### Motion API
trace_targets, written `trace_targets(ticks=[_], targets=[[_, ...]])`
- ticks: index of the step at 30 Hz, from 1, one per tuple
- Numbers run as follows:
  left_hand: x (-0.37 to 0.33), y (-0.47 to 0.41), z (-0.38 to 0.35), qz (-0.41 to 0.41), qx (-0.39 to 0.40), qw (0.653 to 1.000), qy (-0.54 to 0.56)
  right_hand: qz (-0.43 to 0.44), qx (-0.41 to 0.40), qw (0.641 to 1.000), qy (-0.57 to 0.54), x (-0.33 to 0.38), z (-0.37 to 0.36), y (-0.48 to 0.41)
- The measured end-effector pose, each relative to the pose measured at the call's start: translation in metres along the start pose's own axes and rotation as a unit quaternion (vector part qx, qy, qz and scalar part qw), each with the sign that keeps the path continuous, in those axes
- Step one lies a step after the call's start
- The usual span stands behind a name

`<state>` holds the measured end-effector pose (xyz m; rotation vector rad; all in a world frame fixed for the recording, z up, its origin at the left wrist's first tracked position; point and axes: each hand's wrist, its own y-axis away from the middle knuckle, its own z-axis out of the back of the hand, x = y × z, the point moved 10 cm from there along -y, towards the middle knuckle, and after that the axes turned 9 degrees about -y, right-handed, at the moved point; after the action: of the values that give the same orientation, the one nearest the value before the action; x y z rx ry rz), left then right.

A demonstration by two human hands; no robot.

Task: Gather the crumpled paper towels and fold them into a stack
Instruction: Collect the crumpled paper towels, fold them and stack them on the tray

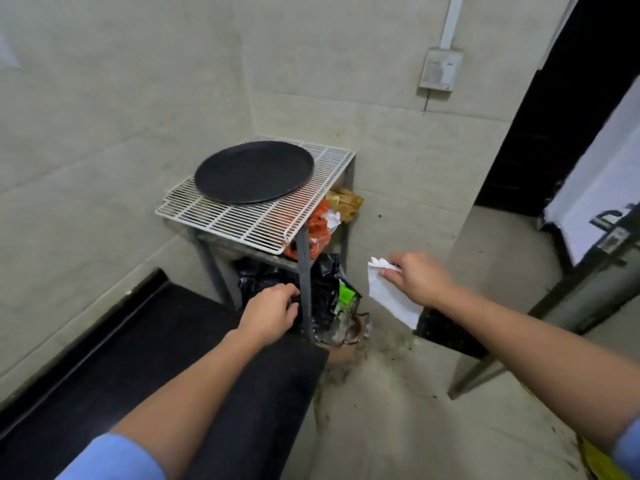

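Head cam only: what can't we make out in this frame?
All head view.
- Left hand: fingertips blur into the black bag by the rack leg; grip unclear.
- Lower shelf: wire rack covers most; only a scrap of crumpled white paper shows.
- Paper towel in right hand: one sheet or several, unclear.
- Yellow thing: cut off by the bottom right corner.

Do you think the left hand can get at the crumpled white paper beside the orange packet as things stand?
Probably not directly: the stand's front leg and orange packet lie between the left hand and crumpled paper.
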<state>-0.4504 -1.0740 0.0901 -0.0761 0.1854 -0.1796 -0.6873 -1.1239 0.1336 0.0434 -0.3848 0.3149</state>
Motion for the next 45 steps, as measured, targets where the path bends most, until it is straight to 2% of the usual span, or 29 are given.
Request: trace_targets(ticks=[5, 12, 18, 25, 28, 31, 37, 45], targets=[[0.010, -0.076, 0.039, 0.008, -0.068, 0.998, -0.007, 0.040, -0.029, 0.999, -0.021, -0.005, 0.040, -0.081], [0.056, -0.170, 0.092, 0.105, -0.171, 0.979, -0.041, 0.206, -0.041, 0.977, -0.023, 0.027, 0.080, -0.230], [0.105, -0.212, 0.100, 0.257, -0.153, 0.953, -0.052, 0.316, 0.018, 0.949, -0.009, 0.087, 0.086, -0.335], [0.149, -0.209, 0.092, 0.353, -0.122, 0.924, -0.077, 0.400, 0.138, 0.906, 0.000, 0.167, 0.049, -0.408], [0.171, -0.215, 0.087, 0.367, -0.102, 0.921, -0.082, 0.419, 0.204, 0.884, 0.016, 0.196, 0.020, -0.429], [0.191, -0.225, 0.078, 0.370, -0.064, 0.922, -0.094, 0.412, 0.242, 0.878, 0.036, 0.223, -0.011, -0.458], [0.229, -0.245, 0.063, 0.364, -0.054, 0.923, -0.108, 0.404, 0.251, 0.876, 0.078, 0.274, -0.077, -0.521], [0.245, -0.255, 0.044, 0.348, -0.110, 0.925, -0.102, 0.388, 0.244, 0.886, 0.075, 0.293, -0.143, -0.569]])
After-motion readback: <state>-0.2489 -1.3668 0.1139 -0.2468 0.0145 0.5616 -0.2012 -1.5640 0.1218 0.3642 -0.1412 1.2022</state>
